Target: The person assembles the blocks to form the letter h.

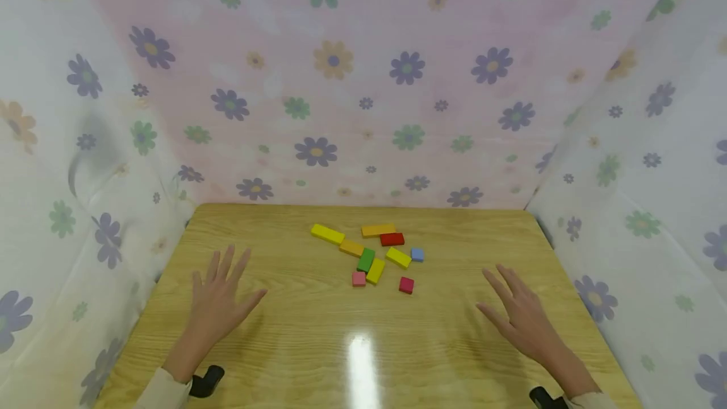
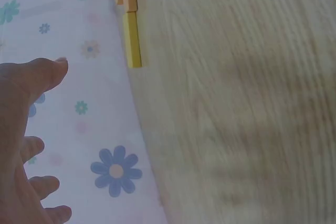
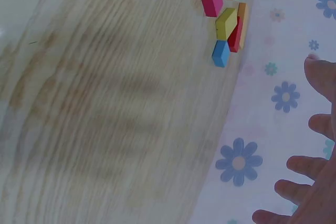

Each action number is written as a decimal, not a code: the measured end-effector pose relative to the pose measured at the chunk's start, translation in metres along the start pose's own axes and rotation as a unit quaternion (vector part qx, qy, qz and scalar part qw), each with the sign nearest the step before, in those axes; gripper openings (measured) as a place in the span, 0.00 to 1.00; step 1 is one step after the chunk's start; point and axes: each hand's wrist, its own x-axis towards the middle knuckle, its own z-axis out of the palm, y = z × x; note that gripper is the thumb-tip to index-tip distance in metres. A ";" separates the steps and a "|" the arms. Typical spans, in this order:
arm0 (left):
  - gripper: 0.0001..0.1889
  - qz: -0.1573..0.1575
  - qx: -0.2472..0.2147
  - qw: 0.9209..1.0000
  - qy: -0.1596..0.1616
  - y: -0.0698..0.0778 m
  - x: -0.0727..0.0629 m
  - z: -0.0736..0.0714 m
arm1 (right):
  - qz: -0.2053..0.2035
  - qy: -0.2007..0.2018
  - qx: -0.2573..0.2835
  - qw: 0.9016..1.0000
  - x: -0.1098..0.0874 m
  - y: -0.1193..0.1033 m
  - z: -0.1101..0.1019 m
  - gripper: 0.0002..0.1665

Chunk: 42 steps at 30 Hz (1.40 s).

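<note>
My left hand [image 1: 216, 311] hovers over the left part of the table, fingers spread and holding nothing. Over the right side my right hand [image 1: 525, 317] is held likewise, its fingers extended and nothing in it. Between them, farther back, lie several coloured wooden blocks. A long yellow block [image 1: 327, 234], an orange block [image 1: 351, 248], a green block [image 1: 366, 260] and another yellow block [image 1: 375, 271] form a slanting chain, with a pink cube [image 1: 359, 279] beside its near end. To the right are a red block [image 1: 392, 239], a blue cube [image 1: 417, 255] and a crimson cube [image 1: 406, 285].
Behind the red block lies a longer orange block [image 1: 378, 230]; a third yellow block [image 1: 399, 257] sits by the blue cube. Flower-printed cloth [image 1: 363, 112] walls in the wooden table [image 1: 284, 346] at the back and both sides. Light glares off the front middle.
</note>
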 end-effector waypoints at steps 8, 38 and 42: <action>0.43 0.017 -0.020 1.000 0.008 0.006 0.030 0.009 | -0.044 0.027 0.023 0.998 0.029 -0.002 0.010 0.42; 0.35 0.022 -0.174 0.983 -0.052 0.013 0.120 0.066 | -0.057 -0.040 0.115 0.991 0.151 -0.022 0.053 0.33; 0.34 0.024 -0.197 0.978 -0.064 0.016 0.130 0.075 | -0.057 -0.046 0.110 0.991 0.164 -0.023 0.064 0.33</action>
